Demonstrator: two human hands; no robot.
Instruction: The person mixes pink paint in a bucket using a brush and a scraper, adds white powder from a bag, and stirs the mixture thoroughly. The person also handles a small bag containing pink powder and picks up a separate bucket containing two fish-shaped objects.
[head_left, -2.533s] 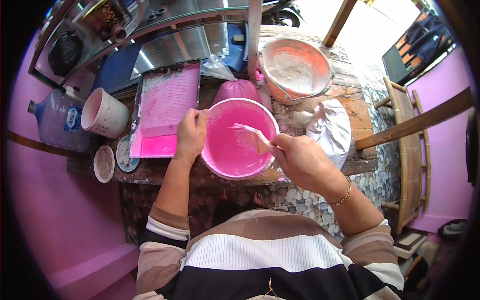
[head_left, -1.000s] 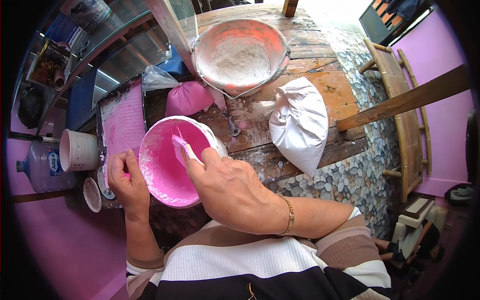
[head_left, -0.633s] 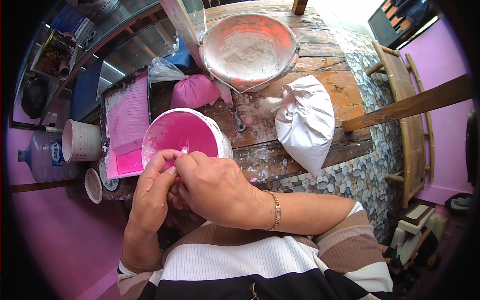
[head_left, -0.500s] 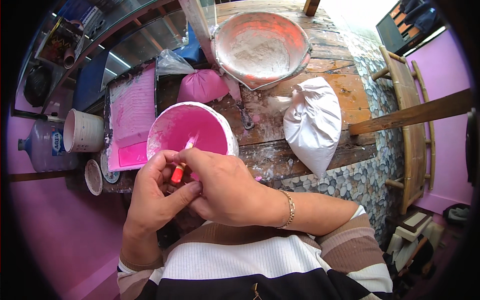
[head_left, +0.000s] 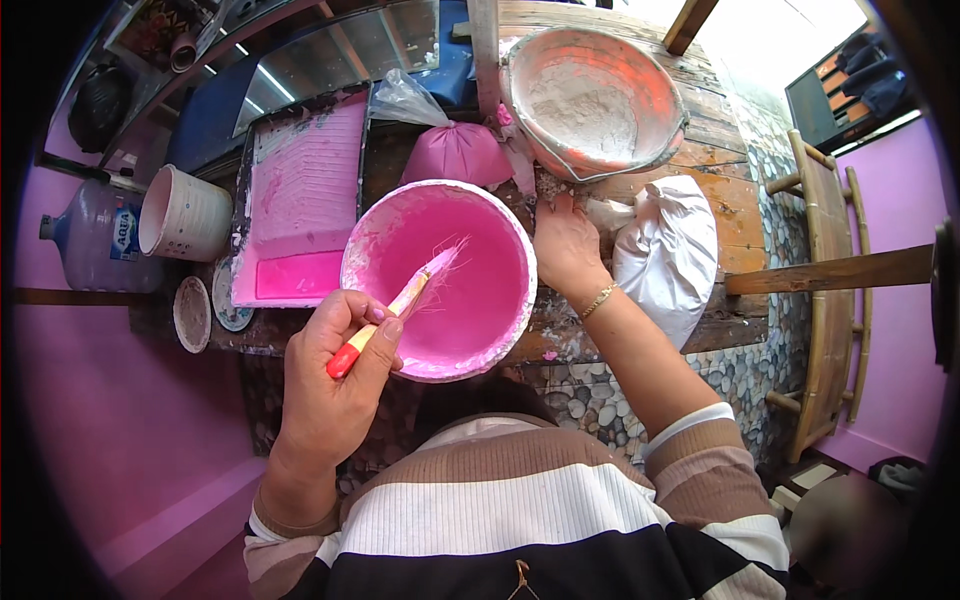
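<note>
Brush (head_left: 408,295) passed wholly to the left hand (head_left: 345,350), grip pinching its handle over the pink bucket's (head_left: 505,270) near left, right hand (head_left: 570,248) shifted to the bench (head_left: 735,205) beside the orange pail (head_left: 650,110), its grip impossible to tell; brush likely light, stiff-handled, slippery-bristled, best taken mid-handle.

Looks like somebody's home or a little shopfront, honestly can't tell which, with a painting corner set up. Purple-pink wall (head_left: 905,270), pebble-pattern floor (head_left: 620,400), bamboo bench (head_left: 828,290) and glass cabinet (head_left: 345,48) feel homey enough, but that splattered wooden table (head_left: 738,215) holds a paint tray (head_left: 305,185) and pink bucket (head_left: 495,300).
</note>
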